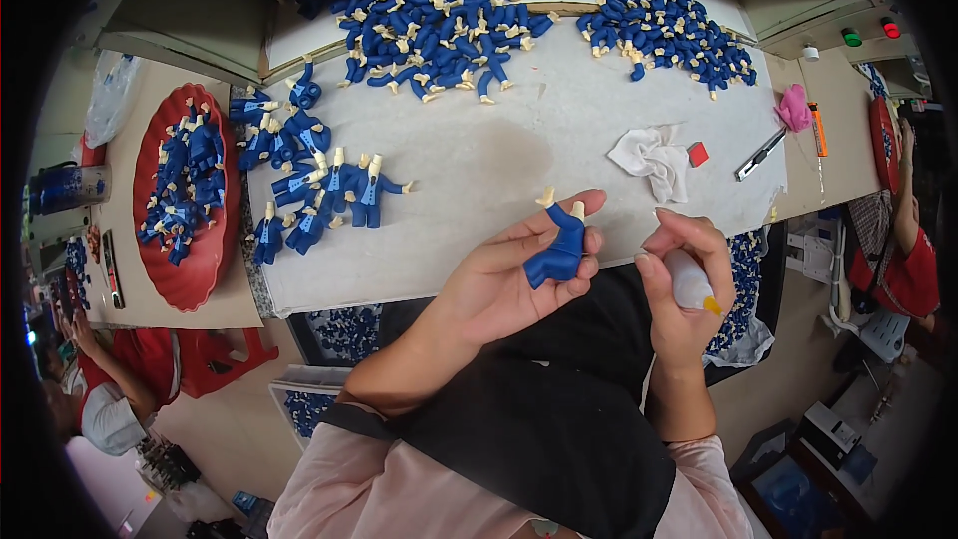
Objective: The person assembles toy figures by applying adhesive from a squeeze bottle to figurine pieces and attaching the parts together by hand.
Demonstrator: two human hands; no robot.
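My left hand [499, 279] is closed round a small blue figurine body [559, 250], headless, with a cream neck and one raised arm ending in a cream hand. Across from it, my right hand [689, 279] wraps round a small white squeeze bottle [691, 281] with a yellow end pointing down toward my wrist. Its thumb and forefinger are near each other; whether anything tiny sits between them I cannot tell. The two hands are apart, above the table's near edge. Several similar headless figurine bodies [367, 190] in blue stand and lie to the left.
Loose blue arms pile up at the back [439, 30] and back right [669, 35]. A red scalloped tray [185, 289] of figurines stands left. On the right are a white cloth [654, 160], red block [698, 154] and utility knife [760, 155]. Other people sit at both sides.
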